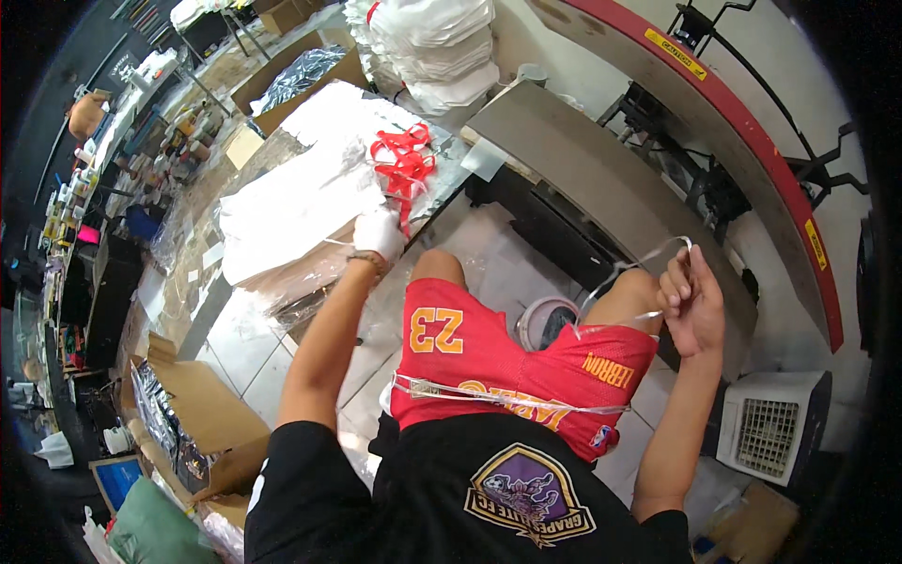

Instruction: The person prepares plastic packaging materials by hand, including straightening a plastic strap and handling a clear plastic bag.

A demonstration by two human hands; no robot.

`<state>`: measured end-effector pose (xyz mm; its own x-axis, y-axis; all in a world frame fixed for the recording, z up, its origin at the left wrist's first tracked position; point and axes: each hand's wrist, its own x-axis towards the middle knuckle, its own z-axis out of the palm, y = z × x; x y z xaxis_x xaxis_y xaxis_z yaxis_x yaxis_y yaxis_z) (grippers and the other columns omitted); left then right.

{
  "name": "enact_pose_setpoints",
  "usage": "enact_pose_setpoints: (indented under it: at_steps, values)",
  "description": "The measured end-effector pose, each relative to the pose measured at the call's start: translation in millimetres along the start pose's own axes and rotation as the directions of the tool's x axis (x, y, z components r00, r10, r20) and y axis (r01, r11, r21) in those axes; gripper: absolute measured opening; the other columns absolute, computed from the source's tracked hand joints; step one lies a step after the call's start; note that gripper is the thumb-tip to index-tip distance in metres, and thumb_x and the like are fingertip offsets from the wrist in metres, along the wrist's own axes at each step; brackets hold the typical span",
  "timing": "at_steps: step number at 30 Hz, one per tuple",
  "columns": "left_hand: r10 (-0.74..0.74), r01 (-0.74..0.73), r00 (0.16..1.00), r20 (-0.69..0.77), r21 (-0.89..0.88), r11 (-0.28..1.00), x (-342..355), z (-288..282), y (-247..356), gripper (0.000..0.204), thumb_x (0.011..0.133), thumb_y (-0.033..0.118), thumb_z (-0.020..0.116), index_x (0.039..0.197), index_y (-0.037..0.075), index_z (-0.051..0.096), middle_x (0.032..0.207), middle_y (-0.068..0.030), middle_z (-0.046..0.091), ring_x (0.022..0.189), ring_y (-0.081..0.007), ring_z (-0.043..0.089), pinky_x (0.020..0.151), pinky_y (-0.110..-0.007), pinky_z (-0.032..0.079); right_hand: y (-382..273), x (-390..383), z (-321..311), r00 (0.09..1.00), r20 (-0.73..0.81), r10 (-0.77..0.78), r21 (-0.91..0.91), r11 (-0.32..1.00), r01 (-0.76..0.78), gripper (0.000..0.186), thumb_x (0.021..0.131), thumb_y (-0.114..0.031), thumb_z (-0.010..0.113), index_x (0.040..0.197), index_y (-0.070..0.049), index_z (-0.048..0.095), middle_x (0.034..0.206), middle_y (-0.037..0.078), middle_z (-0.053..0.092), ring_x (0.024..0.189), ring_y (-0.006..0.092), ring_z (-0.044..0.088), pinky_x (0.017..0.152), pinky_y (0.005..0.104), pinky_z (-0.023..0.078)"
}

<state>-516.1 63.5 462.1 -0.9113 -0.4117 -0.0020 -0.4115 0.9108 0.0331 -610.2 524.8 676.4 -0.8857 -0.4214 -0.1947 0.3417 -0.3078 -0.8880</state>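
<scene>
Head view: R hand (pixel 692 299), raised on the R over the knee, pinches a thin clear strip (pixel 655 252) btwn thumb & fingertips; strip loops down twd the lap. L hand (pixel 378 232), in a white glove w/ a band at the wrist, is at the nr edge of the white cloth pile (pixel 296 202); its fingers are hidden, so can't tell if it grips anything. Red ribbon (pixel 404 160) lies in a loose tangle on the tbl (pixel 453 160), just beyond L hand & beside the pile. Bundled white cloths (pixel 432 52) are stacked past the tbl's far end. Grey bench (pixel 601 169) runs to the R of the tbl, w/ a red curved panel (pixel 752 132) beyond. Pink-rimmed bucket (pixel 528 324) on the floor btwn the knees. Open carton (pixel 221 414) w/ silvery plastic, lower L.
</scene>
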Motion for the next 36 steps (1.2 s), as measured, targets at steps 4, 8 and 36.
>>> enact_pose_setpoints:
  at_steps: [4, 8, 36]
  values:
    - [0.182, -0.227, 0.97, -0.158, -0.34, 0.913, -18.2, -150.9, 17.3, 0.019, 0.087, 0.024, 0.061, 0.085, 0.006, 0.065, 0.079, -0.0183, 0.065, 0.075, -0.0338, 0.065, 0.067, -0.043, 0.049, 20.2, 19.9, 21.0, 0.98, 0.195, -0.035, 0.195, 0.981, -0.004, 0.028, 0.094, -0.026, 0.057, 0.111, -0.004, 0.061, 0.073, -0.003, 0.05, 0.049, 0.0027, 0.036, 0.043, 0.0182, 0.025]
    - [0.355, -0.398, 0.915, -0.19, -0.561, 0.726, -45.1, -250.6, 53.6, 0.022, 0.088, 0.025, 0.064, 0.09, 0.003, 0.065, 0.067, -0.0121, 0.061, 0.062, -0.0168, 0.056, 0.061, -0.032, 0.044, 47.8, 47.9, 138.2, 0.887, 0.45, -0.108, -0.267, 0.931, 0.249, 0.064, 0.077, -0.01, 0.076, 0.135, -0.008, 0.05, 0.077, -0.008, 0.054, 0.055, -0.0017, 0.035, 0.049, 0.0161, 0.03]
    - [-0.14, -0.021, 0.99, 0.001, -0.988, -0.156, -109.8, -188.1, -136.3, 0.021, 0.093, 0.026, 0.059, 0.088, 0.007, 0.055, 0.058, 0.0066, 0.035, 0.045, -0.0049, 0.03, 0.044, -0.022, 0.025, 220.9, 92.2, 76.5, 0.791, 0.255, 0.556, -0.76, 0.622, -0.192, 0.038, 0.091, -0.047, 0.056, 0.084, -0.01, 0.063, 0.065, -0.002, 0.046, 0.052, 0.0084, 0.039, 0.046, 0.0248, 0.03]
